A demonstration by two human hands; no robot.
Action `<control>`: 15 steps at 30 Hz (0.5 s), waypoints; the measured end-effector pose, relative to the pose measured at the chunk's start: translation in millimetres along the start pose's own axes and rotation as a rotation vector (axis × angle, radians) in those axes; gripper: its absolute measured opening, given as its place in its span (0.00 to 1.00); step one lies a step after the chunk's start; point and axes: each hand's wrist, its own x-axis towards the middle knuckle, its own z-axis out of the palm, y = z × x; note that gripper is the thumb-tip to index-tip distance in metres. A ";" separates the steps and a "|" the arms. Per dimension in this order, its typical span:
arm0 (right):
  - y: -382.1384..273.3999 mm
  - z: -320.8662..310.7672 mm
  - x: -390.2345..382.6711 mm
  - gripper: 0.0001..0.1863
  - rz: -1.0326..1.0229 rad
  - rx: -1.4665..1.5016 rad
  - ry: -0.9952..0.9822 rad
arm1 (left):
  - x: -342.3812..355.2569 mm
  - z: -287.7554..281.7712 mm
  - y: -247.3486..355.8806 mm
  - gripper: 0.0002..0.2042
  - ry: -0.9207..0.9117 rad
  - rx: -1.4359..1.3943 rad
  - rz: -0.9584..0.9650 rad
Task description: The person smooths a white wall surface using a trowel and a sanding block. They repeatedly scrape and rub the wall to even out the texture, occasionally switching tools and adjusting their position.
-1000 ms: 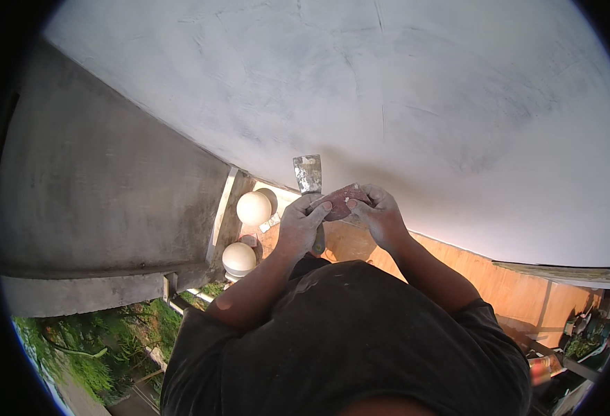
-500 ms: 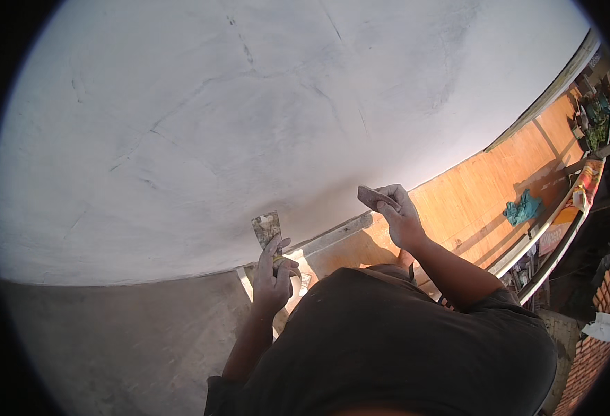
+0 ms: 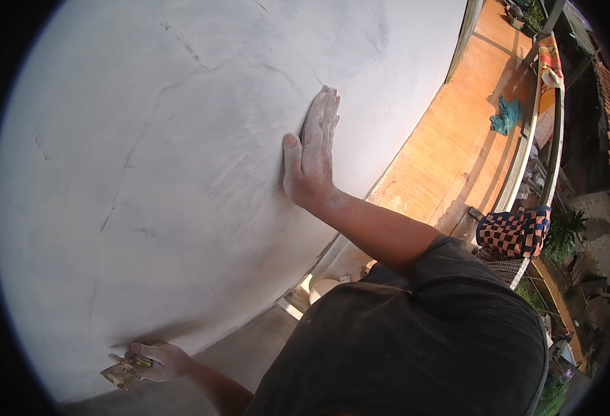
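The pale plastered wall [image 3: 201,139], marked with fine cracks and grey smudges, fills the left and upper view. My right hand [image 3: 312,156], coated in white dust, presses flat on it with fingers straight and thumb apart. Along the fingers shows the dark edge of what looks like folded sandpaper [image 3: 310,116], mostly covered by the hand. Low on the left, my left hand [image 3: 156,362] grips a putty knife [image 3: 126,373] with a smeared, dirty blade. That hand is close beside the wall; whether it touches cannot be told.
An orange tiled floor [image 3: 450,145] runs along the wall's right side. On it lies a crumpled teal cloth [image 3: 505,116]. A white railing [image 3: 520,170] bounds it, hung with a checkered cloth [image 3: 513,232]. Grey floor [image 3: 249,353] is at lower left.
My right hand has gone up and left onto the wall and flattened over the sandpaper. My left hand has moved down and left with the putty knife. The view has turned.
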 end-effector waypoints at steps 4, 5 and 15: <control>14.5 6.6 -1.4 0.42 -0.236 -0.092 -0.083 | 6.5 3.3 -5.0 0.25 -0.050 0.047 0.051; 19.4 -1.9 23.4 0.42 -0.105 -0.012 -0.021 | 6.5 2.5 -5.7 0.25 -0.063 0.076 0.090; -1.1 7.2 -12.8 0.43 -0.074 0.042 -0.106 | 3.2 0.7 -5.0 0.25 -0.114 0.121 0.022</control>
